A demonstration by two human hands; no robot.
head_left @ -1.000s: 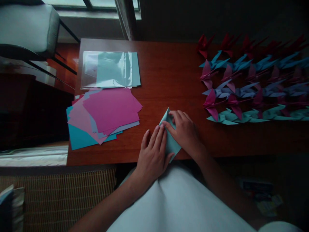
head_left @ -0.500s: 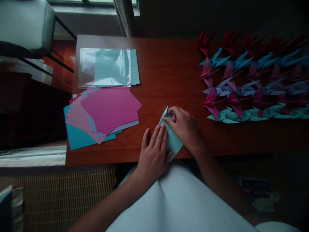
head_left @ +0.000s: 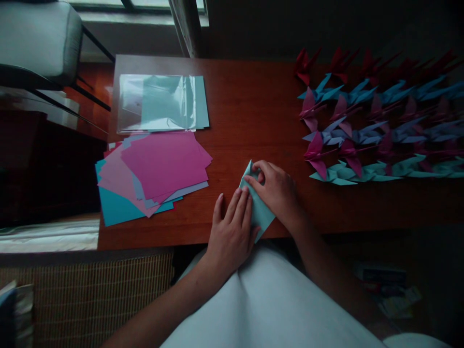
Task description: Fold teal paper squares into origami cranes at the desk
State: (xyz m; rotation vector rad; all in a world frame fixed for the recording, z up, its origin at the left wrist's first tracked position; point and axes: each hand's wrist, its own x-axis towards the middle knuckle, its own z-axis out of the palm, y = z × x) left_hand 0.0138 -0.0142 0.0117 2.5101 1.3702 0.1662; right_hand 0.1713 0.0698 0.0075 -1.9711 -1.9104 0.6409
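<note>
A folded sheet of pale green origami paper (head_left: 261, 215) lies at the table's front edge, one pointed corner facing away from me. My left hand (head_left: 232, 232) rests flat along its left side, fingers stretched out and slightly apart. With thumb and curled forefinger, my right hand (head_left: 277, 188) pinches the paper near its far point. Part of the paper is hidden under both hands, so its exact folds cannot be made out.
Loose coloured sheets (head_left: 163, 164) overlap on the left of the wooden table (head_left: 250, 101). Behind them lies a clear plastic packet (head_left: 163, 104) of pale green paper. Rows of folded paper cranes (head_left: 366, 133) fill the right side. A chair (head_left: 39, 43) stands beyond the table's left end.
The view has shifted very slightly. Both hands and the folded paper hold nearly the same position.
</note>
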